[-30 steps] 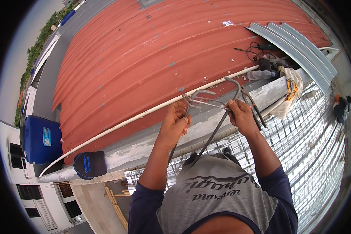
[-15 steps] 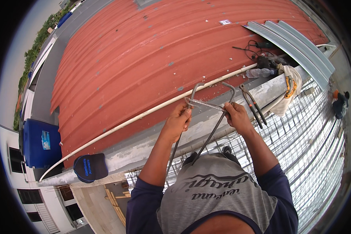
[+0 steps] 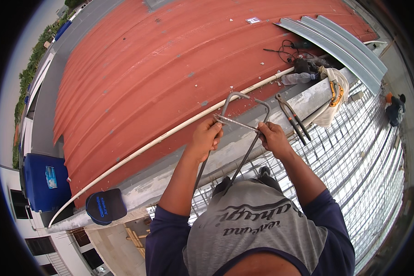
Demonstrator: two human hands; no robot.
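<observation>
Red ribbed roof [image 3: 147, 78] fills most of my feed, all on the far side of the cream pipe [image 3: 161, 137], my landmark. Steel mesh [image 3: 354, 156] lies on the pipe's near side. Also nearside: a grey shirt [image 3: 267, 239] on the person, dark script across it, upside down to me. Silver corrugated sheets [image 3: 336, 48] lie beyond the pipe's right end; blue tank [image 3: 37, 193] just beside its left end. Bent steel rods [image 3: 243, 159], hooked at the top, cross the pipe in my view, with a short cross-piece [image 3: 237, 122] between them. I log the left hand [image 3: 207, 138], nearside of the pipe, closed around the left rod; the right hand [image 3: 274, 136], also nearside, pinches where cross-piece meets right rod. Hands apart. Dark cap [image 3: 106, 206], bright-blue lettering, sits near the pipe's left end; pincers [image 3: 293, 119] nearside, toward its right. Pale-blue printed label [image 3: 51, 177] on the tank; small printed card [image 3: 252, 20] far beyond the pipe.
</observation>
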